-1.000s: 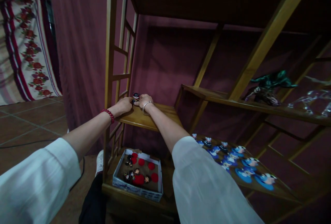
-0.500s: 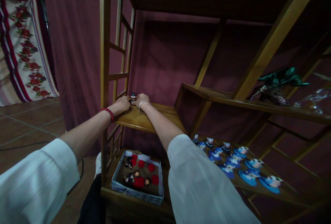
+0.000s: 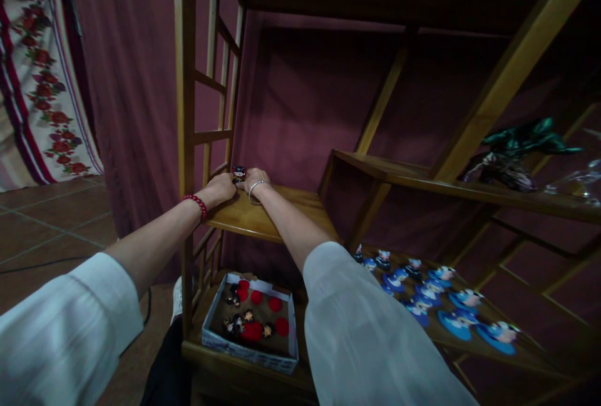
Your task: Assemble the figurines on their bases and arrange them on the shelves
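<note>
Figurine [image 3: 239,172] still between the fingers [image 3: 230,181]

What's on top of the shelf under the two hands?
A small dark figurine is between the left hand and the right hand, its lower part partly hidden. The hands and right forearm cover some of the shelf, so anything beneath them can't be seen.

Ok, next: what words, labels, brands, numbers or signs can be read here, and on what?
None can be read.
Shallow box: dark marks on its front side, too blurred to tell print from pattern.
Small figure between the left hand and right hand: too small to make out any lettering.
</note>
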A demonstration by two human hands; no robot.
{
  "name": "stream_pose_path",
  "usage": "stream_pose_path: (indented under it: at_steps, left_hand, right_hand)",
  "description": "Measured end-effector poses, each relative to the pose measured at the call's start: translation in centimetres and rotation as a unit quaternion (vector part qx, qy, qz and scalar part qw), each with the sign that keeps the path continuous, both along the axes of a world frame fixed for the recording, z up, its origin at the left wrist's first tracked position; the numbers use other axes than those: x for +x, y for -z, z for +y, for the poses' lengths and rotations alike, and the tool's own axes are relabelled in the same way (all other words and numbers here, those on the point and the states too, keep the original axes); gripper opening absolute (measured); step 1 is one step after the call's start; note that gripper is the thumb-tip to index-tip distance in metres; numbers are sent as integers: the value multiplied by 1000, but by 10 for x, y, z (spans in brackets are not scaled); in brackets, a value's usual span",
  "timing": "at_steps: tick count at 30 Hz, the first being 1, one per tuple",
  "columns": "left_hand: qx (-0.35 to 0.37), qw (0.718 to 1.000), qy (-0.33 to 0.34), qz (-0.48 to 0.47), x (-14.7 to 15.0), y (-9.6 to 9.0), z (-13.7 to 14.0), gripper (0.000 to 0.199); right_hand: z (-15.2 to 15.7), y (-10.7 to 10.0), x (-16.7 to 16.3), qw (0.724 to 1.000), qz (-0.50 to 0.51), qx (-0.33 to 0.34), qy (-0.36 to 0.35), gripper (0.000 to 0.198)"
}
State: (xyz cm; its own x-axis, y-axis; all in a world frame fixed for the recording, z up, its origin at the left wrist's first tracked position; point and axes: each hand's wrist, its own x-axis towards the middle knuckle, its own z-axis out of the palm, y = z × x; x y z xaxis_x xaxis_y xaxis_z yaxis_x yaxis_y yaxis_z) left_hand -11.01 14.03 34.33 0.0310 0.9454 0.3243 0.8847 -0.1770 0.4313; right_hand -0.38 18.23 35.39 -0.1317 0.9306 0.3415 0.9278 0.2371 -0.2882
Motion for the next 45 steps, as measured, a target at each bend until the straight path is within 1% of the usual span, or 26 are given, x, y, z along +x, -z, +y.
stream_pose_path:
  at_steps: [5,9,14,18,27,32,37,40,42,45]
  left_hand:
    - [-24,999,-12,46,2,-4,-6,38]
    - [-22,998,-12,63,3,-5,-9,42]
    - [-27,998,-23,57,4,-6,-11,41]
    - [-20,998,-18,55,4,-6,-12,38]
    - [-25,997,-19,65,3,-2,-9,41]
    - [-22,996,-23,81,4,-1,-8,41]
    - [-32,994,-31,96,4,-2,-8,42]
    - [-25,995,-30,89,3,-1,-9,42]
    - [-22,996,-31,83,2,-1,-9,43]
    - [-25,996,-33,77,2,0,-8,44]
  right_hand:
    - [5,1,-2,1000,-26,-1,4,43]
    - [5,2,-3,999,-35,1,4,41]
    - [4,2,-3,1000,-23,4,-5,40]
    - [5,3,-3,1000,-17,-2,-8,39]
    - [0,3,-3,1000,6,-16,-3,39]
    - [2,5,-3,1000,14,-19,-3,37]
    - [2,5,-3,1000,1,-11,1,37]
    - [-3,2,-4,1000,-24,13,13,36]
    - [-6,0,-4,999,-39,28,17,34]
    - [-9,-1,-4,998,-47,30,16,29]
